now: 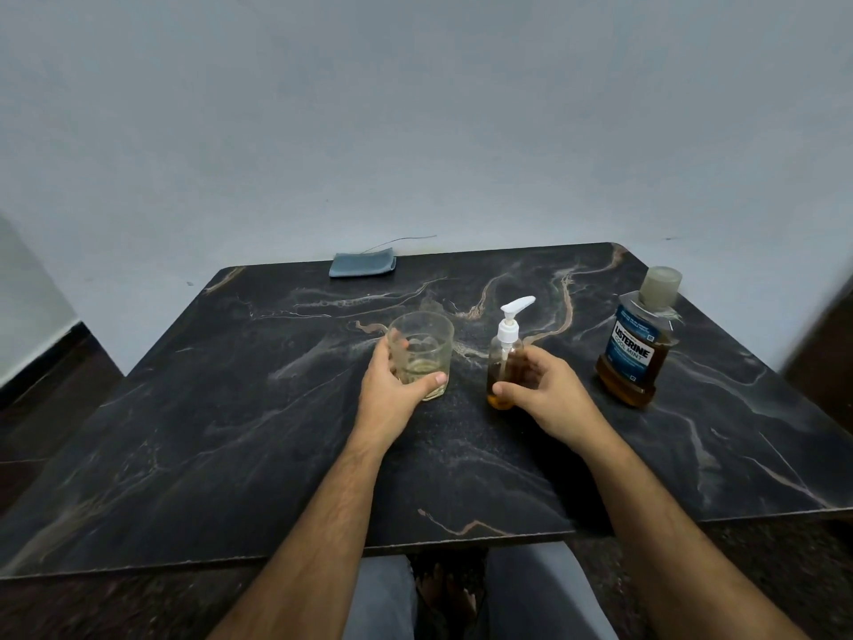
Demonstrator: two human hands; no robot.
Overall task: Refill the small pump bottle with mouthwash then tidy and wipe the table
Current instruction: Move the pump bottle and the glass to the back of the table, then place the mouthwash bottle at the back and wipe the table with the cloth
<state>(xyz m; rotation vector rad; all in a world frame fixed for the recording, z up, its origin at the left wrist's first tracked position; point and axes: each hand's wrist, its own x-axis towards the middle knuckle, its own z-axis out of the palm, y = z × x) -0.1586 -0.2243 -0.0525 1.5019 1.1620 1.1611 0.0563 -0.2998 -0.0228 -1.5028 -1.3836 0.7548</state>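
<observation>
A small clear pump bottle [504, 362] with a white pump head stands upright mid-table, amber liquid in its lower half. My right hand [544, 390] wraps around its body from the right. A clear drinking glass [422, 353] stands to its left with a thin layer of pale liquid at the bottom; my left hand [392, 385] grips it from the left, thumb across the front. A large Listerine mouthwash bottle [639, 339], capped and about half full of amber liquid, stands at the right.
A folded blue-grey cloth [363, 264] lies at the far edge of the dark marble table [231, 408], against the pale wall. The table's near edge runs above my knees. Dark floor shows at the left.
</observation>
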